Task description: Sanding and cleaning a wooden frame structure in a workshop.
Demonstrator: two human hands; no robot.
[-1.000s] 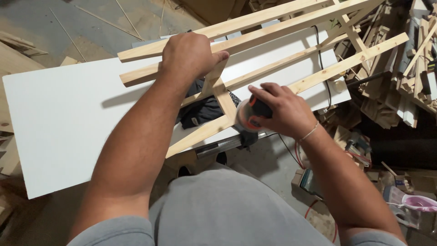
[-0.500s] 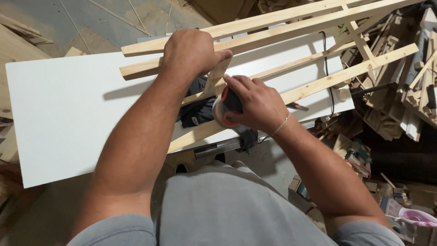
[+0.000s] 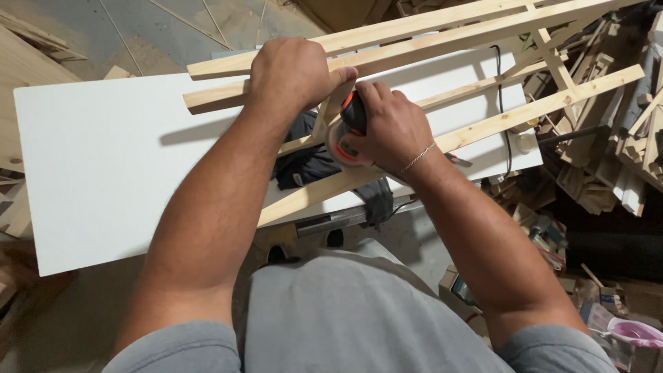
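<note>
**Gripping a wooden frame and a small power tool over a white board**

Pressing down from above in the head view, the left hand (image 3: 293, 72) is closed over the wooden frame (image 3: 414, 41), fingers wrapped round one of its long slats where a short cross-piece meets it. The forearm runs straight up from the lower left. The right hand (image 3: 387, 131) is curled shut round a small orange-and-black power tool (image 3: 349, 131), whose round pale base sits against the cross-piece just beside the left hand; a thin bracelet (image 3: 418, 159) lies at the wrist.

Under the frame lies a white board (image 3: 124, 159), and on it, beneath the slats, a dark crumpled cloth (image 3: 304, 166). A black cord (image 3: 503, 117) trails across the board's right part. The frame's slats cross the board diagonally and overhang its far and right edges.

To the right, heaped wood offcuts (image 3: 608, 152) crowd close to the board's end. The left stretch of the board is bare, with grey floor (image 3: 138, 34) beyond its far edge
</note>
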